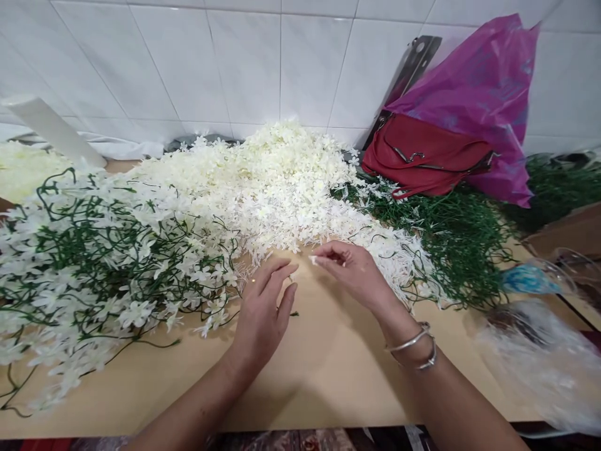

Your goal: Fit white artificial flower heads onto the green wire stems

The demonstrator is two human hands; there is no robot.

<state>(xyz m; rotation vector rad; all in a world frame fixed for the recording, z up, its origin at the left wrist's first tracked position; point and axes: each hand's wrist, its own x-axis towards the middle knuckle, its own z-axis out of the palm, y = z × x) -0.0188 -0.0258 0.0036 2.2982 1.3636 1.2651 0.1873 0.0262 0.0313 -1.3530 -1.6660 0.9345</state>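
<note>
My right hand (350,270) pinches a small white artificial flower piece (313,259) between thumb and fingertips, just in front of a heap of loose white artificial flowers (291,181). Facing it, my left hand (265,307) has its thumb apart from its fingers and nothing visible between them. A tiny green stem bit (294,314) lies on the table beside the left thumb. To the left is a big tangle of white flowers on green stems (126,250). Green stems without blossoms (462,244) are piled on the right.
A red handbag (422,153) and a purple plastic bag (483,94) lean by the tiled wall on the right. Clear plastic bags (539,363) and a blue face mask (530,278) lie at the right edge. A white roll (54,131) stands at far left.
</note>
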